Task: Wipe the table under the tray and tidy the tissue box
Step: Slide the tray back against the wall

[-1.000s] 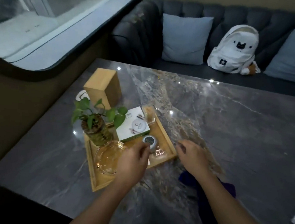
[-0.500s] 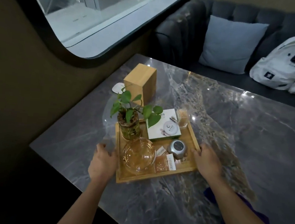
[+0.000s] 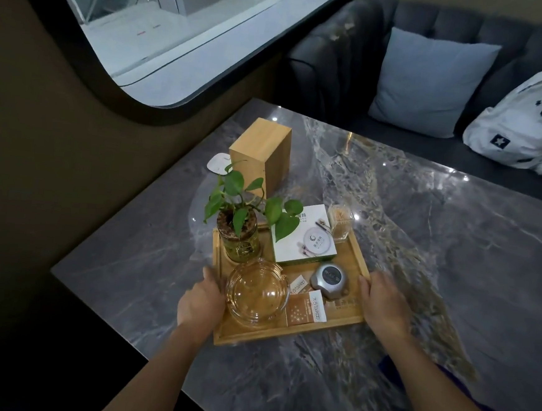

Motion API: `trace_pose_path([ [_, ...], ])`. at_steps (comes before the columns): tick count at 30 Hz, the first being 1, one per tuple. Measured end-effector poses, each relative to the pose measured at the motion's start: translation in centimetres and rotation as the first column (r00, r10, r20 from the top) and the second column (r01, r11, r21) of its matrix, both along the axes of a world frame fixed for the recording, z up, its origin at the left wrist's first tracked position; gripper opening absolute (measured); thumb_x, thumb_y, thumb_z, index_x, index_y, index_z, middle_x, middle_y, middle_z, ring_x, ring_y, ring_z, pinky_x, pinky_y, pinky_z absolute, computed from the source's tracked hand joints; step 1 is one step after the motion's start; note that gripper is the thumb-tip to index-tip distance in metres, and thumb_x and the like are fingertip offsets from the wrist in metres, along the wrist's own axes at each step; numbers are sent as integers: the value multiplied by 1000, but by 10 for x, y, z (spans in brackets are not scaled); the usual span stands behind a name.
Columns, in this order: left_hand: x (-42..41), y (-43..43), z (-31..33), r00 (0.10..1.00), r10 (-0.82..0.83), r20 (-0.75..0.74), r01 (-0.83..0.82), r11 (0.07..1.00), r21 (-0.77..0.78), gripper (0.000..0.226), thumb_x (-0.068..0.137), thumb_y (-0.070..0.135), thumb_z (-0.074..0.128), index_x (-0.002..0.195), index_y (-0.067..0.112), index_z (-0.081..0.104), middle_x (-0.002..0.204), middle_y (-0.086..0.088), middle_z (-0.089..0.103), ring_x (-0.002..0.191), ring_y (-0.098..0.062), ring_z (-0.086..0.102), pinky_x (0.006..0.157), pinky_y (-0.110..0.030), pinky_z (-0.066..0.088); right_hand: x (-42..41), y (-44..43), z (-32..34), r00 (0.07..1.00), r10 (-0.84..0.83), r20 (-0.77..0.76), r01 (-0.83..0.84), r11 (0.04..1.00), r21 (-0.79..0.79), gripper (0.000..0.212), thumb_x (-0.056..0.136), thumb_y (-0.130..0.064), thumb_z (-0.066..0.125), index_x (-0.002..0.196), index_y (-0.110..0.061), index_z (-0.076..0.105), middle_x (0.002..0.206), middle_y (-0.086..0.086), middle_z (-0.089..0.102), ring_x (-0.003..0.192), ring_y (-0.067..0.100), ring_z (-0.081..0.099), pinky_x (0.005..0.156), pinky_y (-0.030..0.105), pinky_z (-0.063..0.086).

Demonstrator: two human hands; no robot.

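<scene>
A wooden tray (image 3: pixel 285 334) sits on the grey marble table (image 3: pixel 452 268). It carries a potted plant in a glass jar (image 3: pixel 239 238), a glass bowl (image 3: pixel 258 293), a white box (image 3: pixel 304 237), a round silver device (image 3: pixel 328 279), a toothpick holder (image 3: pixel 341 224) and paper packets (image 3: pixel 305 307). My left hand (image 3: pixel 202 300) grips the tray's left edge. My right hand (image 3: pixel 383 303) grips its right edge. A wooden tissue box (image 3: pixel 260 156) stands upright behind the tray. A dark purple cloth (image 3: pixel 444 381) lies under my right forearm.
A small white coaster-like object (image 3: pixel 218 163) lies left of the tissue box. A dark sofa (image 3: pixel 340 48) with a blue cushion (image 3: pixel 428 84) and a white backpack (image 3: pixel 529 125) stands behind the table. The wall and window are at the left.
My left hand moved from the bowl to the tray's left side and closed on its edge. My right hand went to the right edge. The view swung left.
</scene>
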State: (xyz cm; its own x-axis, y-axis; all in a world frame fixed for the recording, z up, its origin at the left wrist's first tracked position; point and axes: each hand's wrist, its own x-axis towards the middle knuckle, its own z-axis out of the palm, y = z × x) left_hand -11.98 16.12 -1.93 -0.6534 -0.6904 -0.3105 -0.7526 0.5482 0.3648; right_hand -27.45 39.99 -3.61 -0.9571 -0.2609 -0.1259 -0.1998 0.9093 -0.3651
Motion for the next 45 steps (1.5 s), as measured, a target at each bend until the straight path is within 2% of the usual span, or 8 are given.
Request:
trace_pose_path([
  [4, -1, -1, -4, 999, -50, 0, 50, 998, -32, 24, 96, 18, 27, 107, 0, 38, 102, -24, 65, 93, -44, 62, 78, -47, 45, -1, 0, 0, 1000, 13, 13, -13, 1000, -4, 29, 97, -26, 37, 90, -3, 53, 84, 5, 48, 76, 20, 44, 67, 31, 33],
  [11, 7, -4, -4, 997, -21, -74, 22, 1000, 8, 20, 98, 22, 28, 94, 5, 37, 98, -24, 66, 91, -45, 62, 76, -48, 44, -3, -4, 2, 999, 47, 20, -47, 999, -13, 28, 97, -26, 39, 86, -5, 53, 84, 6, 51, 74, 20, 45, 65, 31, 33],
  [18, 37, -13, -2, 981, 141, -133, -133, 989, 71, 20, 97, 25, 31, 86, 9, 34, 100, -27, 64, 93, -48, 58, 70, -42, 36, 4, -31, 3, 991, 132, 8, -132, 990, -53, 25, 95, -25, 42, 86, -6, 55, 87, 11, 58, 78, 25, 55, 70, 39, 45],
  [24, 74, -28, 4, 949, 284, -134, -275, 958, 83, 20, 96, 29, 34, 89, 11, 36, 102, -23, 65, 96, -45, 59, 78, -44, 42, 15, -70, 5, 967, 252, -34, -254, 964, -82, 26, 94, -20, 47, 82, 1, 57, 86, 19, 62, 78, 33, 59, 67, 38, 42],
  [29, 102, -49, 11, 907, 384, -174, -376, 923, 82, 19, 96, 28, 36, 89, 10, 35, 98, -22, 64, 90, -44, 61, 73, -43, 45, 19, -122, 11, 932, 356, -69, -361, 929, -78, 25, 93, -21, 48, 83, 0, 57, 87, 18, 62, 78, 33, 59, 63, 32, 36],
  [35, 121, -75, 8, 830, 524, -190, -507, 852, 133, 23, 96, 31, 33, 87, 11, 40, 94, -17, 64, 86, -40, 61, 73, -43, 47, 19, -183, 17, 864, 496, -86, -500, 865, -35, 27, 93, -23, 48, 83, 0, 56, 89, 21, 64, 83, 38, 61, 73, 43, 46],
  [41, 128, -94, 3, 801, 570, -184, -556, 821, 127, 20, 95, 27, 34, 84, 11, 38, 91, -17, 63, 83, -39, 61, 64, -35, 38, 17, -225, 14, 841, 539, -52, -542, 839, -55, 26, 92, -20, 50, 82, 3, 55, 92, 26, 62, 84, 41, 60, 71, 44, 45],
  [45, 126, -103, 2, 783, 591, -193, -579, 806, 121, 20, 95, 28, 35, 86, 11, 38, 94, -19, 64, 85, -41, 61, 66, -37, 40, 15, -241, 11, 841, 540, -26, -541, 841, -4, 27, 93, -23, 48, 87, 2, 56, 97, 23, 63, 89, 39, 60, 72, 40, 44],
])
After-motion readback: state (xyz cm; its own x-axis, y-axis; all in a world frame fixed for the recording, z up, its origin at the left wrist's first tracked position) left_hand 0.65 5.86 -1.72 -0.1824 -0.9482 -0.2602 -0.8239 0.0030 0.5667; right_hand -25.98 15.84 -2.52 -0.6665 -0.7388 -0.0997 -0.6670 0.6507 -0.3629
